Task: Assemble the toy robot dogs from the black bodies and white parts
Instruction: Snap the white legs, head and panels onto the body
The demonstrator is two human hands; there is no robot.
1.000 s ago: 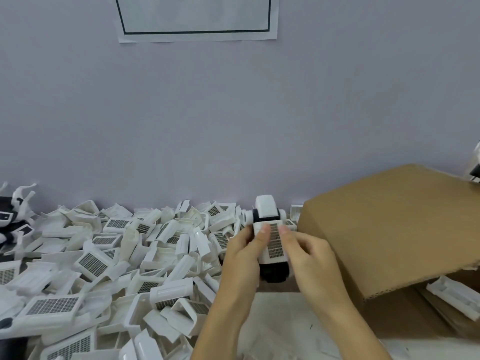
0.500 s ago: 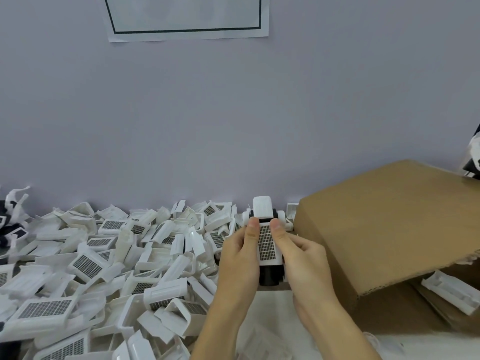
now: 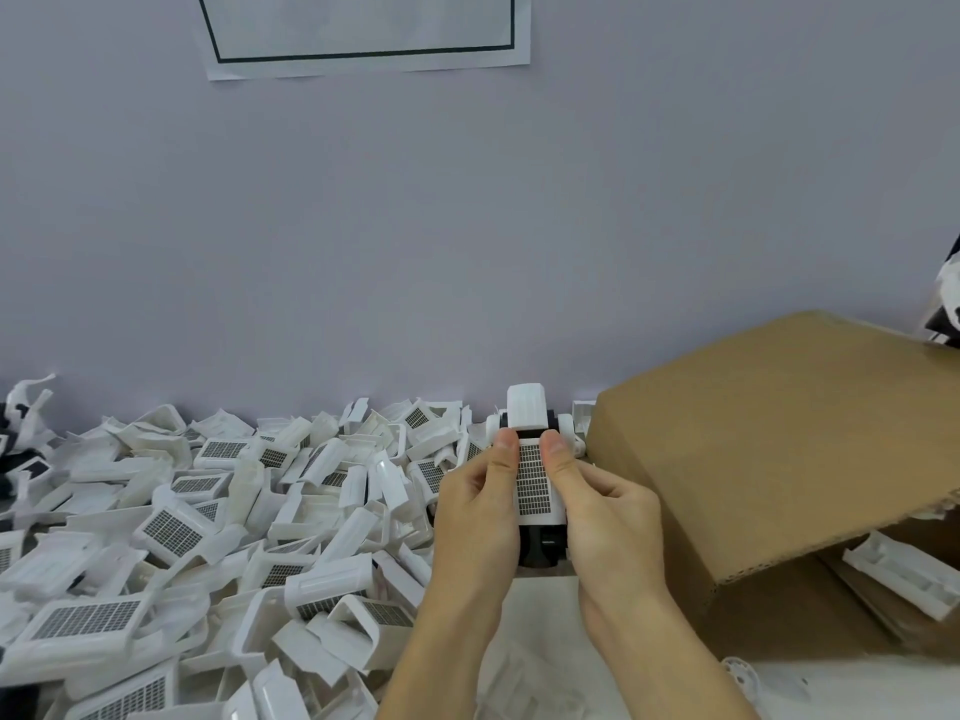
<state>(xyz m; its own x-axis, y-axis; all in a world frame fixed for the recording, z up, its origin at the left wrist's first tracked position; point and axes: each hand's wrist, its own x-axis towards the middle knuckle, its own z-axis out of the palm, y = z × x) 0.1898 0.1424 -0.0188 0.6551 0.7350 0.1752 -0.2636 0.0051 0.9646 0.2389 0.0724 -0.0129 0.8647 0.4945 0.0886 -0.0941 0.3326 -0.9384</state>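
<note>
A toy robot dog (image 3: 534, 480) with a black body, white head and a white back cover bearing a dark grid panel is held above the table at centre. My left hand (image 3: 480, 517) grips its left side, thumb pressing the front of the cover. My right hand (image 3: 602, 517) grips the right side, its thumb on the cover beside the grid. The black rear of the body (image 3: 541, 545) shows between my palms. A large heap of loose white covers (image 3: 218, 527) with grid panels fills the left half of the table.
A brown cardboard box (image 3: 789, 459) with a raised flap stands right of my hands; white parts (image 3: 909, 571) lie under the flap. A few black-and-white pieces (image 3: 21, 444) sit at the far left. The wall (image 3: 467, 226) is close behind, with a paper sheet (image 3: 363, 33) on it.
Both thumbs have slid forward along the white cover toward the dog's head, pressing it onto the black body. The dog stays in the same place between my hands.
</note>
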